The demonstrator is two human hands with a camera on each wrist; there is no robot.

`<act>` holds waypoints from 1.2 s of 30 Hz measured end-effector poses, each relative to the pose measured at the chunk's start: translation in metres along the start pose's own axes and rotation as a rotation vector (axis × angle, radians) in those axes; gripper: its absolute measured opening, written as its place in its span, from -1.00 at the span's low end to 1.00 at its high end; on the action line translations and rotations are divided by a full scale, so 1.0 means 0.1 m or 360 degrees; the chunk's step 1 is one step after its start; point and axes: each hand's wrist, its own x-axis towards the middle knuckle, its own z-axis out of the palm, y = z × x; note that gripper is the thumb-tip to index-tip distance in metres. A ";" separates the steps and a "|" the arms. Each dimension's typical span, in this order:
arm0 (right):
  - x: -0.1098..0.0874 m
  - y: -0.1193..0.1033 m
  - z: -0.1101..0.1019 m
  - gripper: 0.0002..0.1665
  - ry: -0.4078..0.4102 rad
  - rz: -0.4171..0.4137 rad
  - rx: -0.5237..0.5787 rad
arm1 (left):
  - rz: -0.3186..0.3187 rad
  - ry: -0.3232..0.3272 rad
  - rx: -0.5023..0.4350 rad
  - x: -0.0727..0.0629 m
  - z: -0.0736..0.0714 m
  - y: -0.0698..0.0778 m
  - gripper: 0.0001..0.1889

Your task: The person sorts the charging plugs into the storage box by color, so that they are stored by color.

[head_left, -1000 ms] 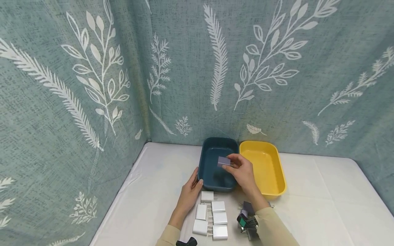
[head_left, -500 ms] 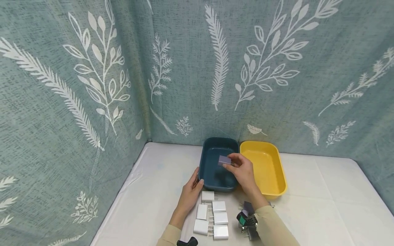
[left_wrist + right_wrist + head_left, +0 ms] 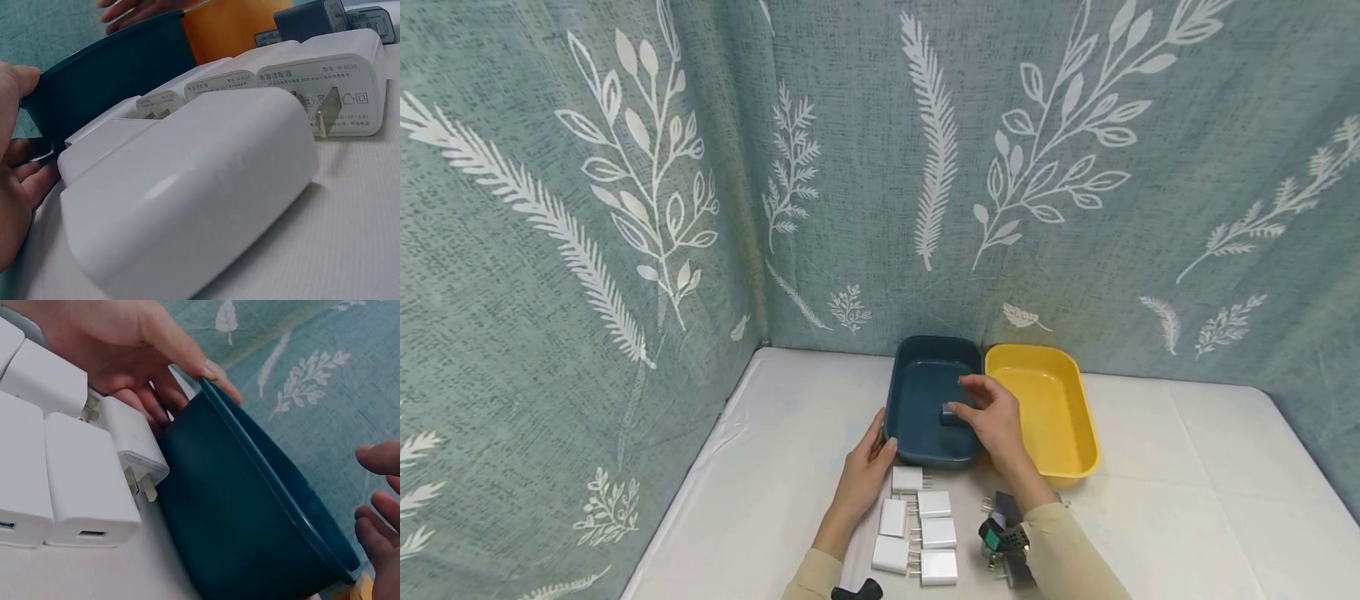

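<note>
My left hand (image 3: 865, 465) grips the near-left side of the blue bin (image 3: 917, 454), thumb at the rim and fingers against the outer wall, as the right wrist view also shows. Above the bin hovers my right hand (image 3: 996, 419), thumb and fingers spread apart with nothing between them. Just below its thumb, a dark purple charger (image 3: 949, 414) is inside the bin, partly hidden by the hand. Several white chargers (image 3: 934, 503) with metal prongs lie in front of the bin, close to the left wrist.
A yellow bin (image 3: 1043, 417) stands against the blue one on the right. Dark chargers (image 3: 1017, 572) lie under the right forearm, partly covered. A patterned curtain (image 3: 850, 167) hangs behind the white-covered table (image 3: 1180, 492).
My right hand has let go of the purple charger, which has dropped lower into the blue bin. The fingers have spread. My left hand keeps its grip on the bin.
</note>
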 end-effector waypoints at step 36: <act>-0.31 0.04 -0.36 -0.61 -0.0061 -0.0078 -0.0085 | -0.0031 -0.0002 0.0023 -0.01 0.00 0.04 -0.39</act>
